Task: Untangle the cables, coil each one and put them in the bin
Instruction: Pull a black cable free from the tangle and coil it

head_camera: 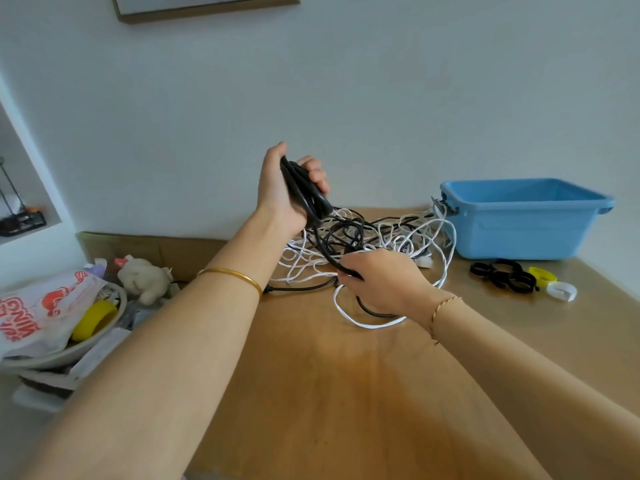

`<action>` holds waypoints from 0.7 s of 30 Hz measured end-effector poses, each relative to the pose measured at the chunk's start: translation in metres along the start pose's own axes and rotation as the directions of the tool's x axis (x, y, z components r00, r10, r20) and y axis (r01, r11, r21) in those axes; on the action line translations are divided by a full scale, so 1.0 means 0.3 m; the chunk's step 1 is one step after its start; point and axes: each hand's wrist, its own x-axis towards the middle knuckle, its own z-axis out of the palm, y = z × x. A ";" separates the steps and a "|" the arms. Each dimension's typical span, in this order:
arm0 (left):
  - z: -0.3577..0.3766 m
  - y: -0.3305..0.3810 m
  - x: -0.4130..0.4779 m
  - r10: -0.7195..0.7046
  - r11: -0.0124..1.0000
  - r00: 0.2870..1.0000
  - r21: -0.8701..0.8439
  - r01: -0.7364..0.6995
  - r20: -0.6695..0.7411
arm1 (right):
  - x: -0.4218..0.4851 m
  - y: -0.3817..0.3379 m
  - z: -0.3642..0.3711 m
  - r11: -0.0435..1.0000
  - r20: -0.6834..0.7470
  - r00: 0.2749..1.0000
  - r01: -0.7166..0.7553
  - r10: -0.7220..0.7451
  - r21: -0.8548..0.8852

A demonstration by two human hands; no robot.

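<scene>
Up above the worktop (329, 375), the left hand (280, 195) grips several gathered loops of the black cable (304, 190). The cable's free length drops to the right hand (381, 278), which pinches it just over the tangle of white and black cables (391, 233). Beyond the right hand and to its right stands the blue bin (519, 230), the tangle reaching its near-left corner.
</scene>
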 end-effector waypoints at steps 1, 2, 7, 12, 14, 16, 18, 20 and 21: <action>-0.006 -0.007 0.008 0.026 0.999 0.999 0.041 -0.025 -0.033 | -0.006 -0.005 -0.015 1.000 -0.022 1.000 0.016 -0.016 -0.027; -0.012 -0.016 0.015 0.051 0.995 0.997 0.088 -0.046 -0.062 | -0.010 -0.006 -0.031 0.999 -0.052 0.998 0.018 -0.020 -0.033; -0.009 -0.064 0.025 0.244 0.876 0.968 0.440 -0.196 -0.055 | 0.001 -0.003 -0.081 0.999 -0.203 0.979 -0.018 0.024 0.032; -0.008 -0.076 0.035 0.412 0.466 0.907 0.836 -0.292 0.087 | 0.015 0.008 -0.099 0.992 -0.278 0.953 -0.125 0.123 0.008; -0.019 -0.075 0.040 0.471 0.343 0.872 0.883 -0.320 0.133 | 0.026 0.033 -0.099 0.985 -0.320 0.933 -0.172 0.164 0.002; -0.015 -0.083 0.030 0.505 0.245 0.845 0.910 -0.333 0.174 | 0.041 0.051 -0.093 0.982 -0.354 0.920 -0.188 0.166 -0.028; -0.018 -0.093 0.030 0.495 0.088 0.841 0.951 -0.297 0.217 | 0.058 0.053 -0.085 0.982 -0.381 0.915 -0.176 0.135 -0.074; -0.015 -0.095 0.023 0.427 -0.110 0.875 0.974 -0.199 0.228 | 0.074 0.058 -0.078 0.980 -0.412 0.904 -0.168 0.109 -0.109; -0.018 -0.094 0.023 0.391 -0.177 0.896 0.973 -0.151 0.210 | 0.080 0.065 -0.075 0.978 -0.430 0.896 -0.174 0.110 -0.112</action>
